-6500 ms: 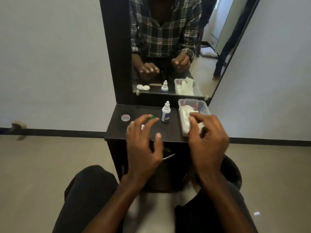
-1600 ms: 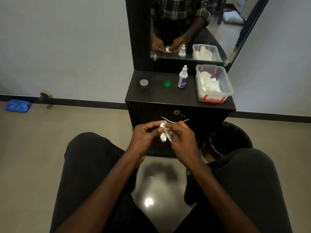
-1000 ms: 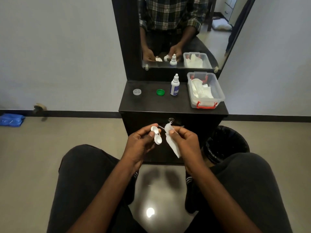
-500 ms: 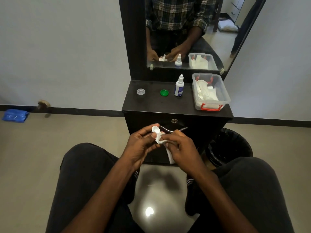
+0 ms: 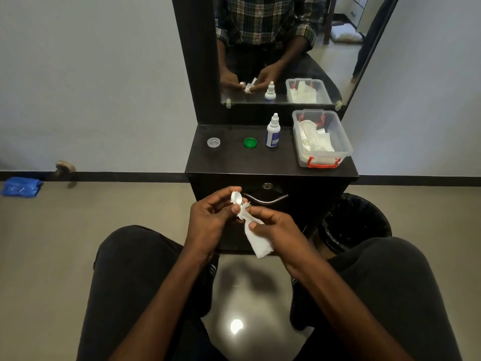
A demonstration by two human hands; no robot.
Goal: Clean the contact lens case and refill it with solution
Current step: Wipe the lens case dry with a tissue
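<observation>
Above my lap, my left hand point(image 5: 208, 217) grips the white contact lens case point(image 5: 236, 198); only one round well shows past my fingers. My right hand point(image 5: 273, 225) pinches a white tissue point(image 5: 256, 239) whose twisted tip is pressed against the case, the loose end hanging down. On the black dresser top point(image 5: 260, 162) stand the solution bottle point(image 5: 272, 131), a green cap point(image 5: 250, 142) and a clear cap point(image 5: 213, 142), all apart from my hands.
A clear plastic box point(image 5: 322, 155) with red handles holds more tissues at the dresser's right. A black bin point(image 5: 356, 225) sits on the floor to the right of my knee. A drawer handle point(image 5: 265, 200) lies just behind my hands. A mirror stands behind the dresser.
Since half a second ago the tissue tip has stayed pressed into the case while my right hand shifted slightly right, and more of the tissue hangs free. The caps and bottle have not moved.
</observation>
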